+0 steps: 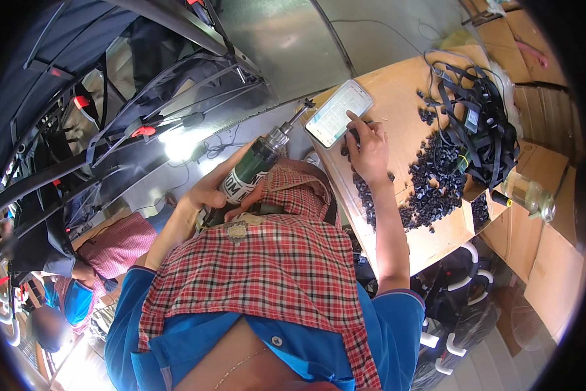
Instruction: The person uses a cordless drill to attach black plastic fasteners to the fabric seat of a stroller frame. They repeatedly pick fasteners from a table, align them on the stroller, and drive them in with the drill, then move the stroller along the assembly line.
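Observation:
My left hand (206, 197) is wrapped round the grip of a power drill (248, 171) with a green and black body. Its metal chuck and bit point up and away to the right, close to the phone's left edge. A smartphone (337, 115) with a lit screen lies on a cardboard surface (389, 88). Over its lower right side is my right hand (370, 151), with the index fingertip at the screen and the other fingers bent but apart. Dark small pieces show under and between those fingers; whether any is held is unclear. Many small black plastic parts (429, 173) lie right of my forearm.
A tangle of black straps (482, 124) lies at the cardboard's far right, near a clear glass bottle (528, 195). Dark frames with fabric and red clips (143, 131) crowd the left. Another person (114, 247) is at lower left. White curved tubes (463, 281) stand below the cardboard.

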### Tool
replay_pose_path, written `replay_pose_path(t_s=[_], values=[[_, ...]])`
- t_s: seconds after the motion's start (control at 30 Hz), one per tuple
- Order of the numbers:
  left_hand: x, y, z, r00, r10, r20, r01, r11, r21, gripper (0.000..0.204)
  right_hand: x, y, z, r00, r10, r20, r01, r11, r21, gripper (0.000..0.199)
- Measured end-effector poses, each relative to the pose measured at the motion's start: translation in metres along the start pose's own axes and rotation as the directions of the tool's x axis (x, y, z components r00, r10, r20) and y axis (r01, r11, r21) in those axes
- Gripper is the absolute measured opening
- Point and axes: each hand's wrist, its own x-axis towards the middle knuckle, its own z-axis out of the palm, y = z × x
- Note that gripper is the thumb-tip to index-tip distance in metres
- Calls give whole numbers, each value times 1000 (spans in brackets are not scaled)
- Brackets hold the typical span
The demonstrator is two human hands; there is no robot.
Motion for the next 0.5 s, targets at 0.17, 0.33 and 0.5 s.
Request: replay_pose_path(t_s=[0.17,0.33,0.5], values=[[-4,-8,2,999,47,-28,-47,999,-4,126,1,9,5,1000,1,8,-1,1000,22,44],[-6,-8,5,1000,31,0,-31,999,-26,127,1,8,2,1000,22,21,-23,999,39,38],[-6,-17,10,998,64,8,-64,997,-37,126,3,15,3,1000,-9,-7,9,999,48,37]])
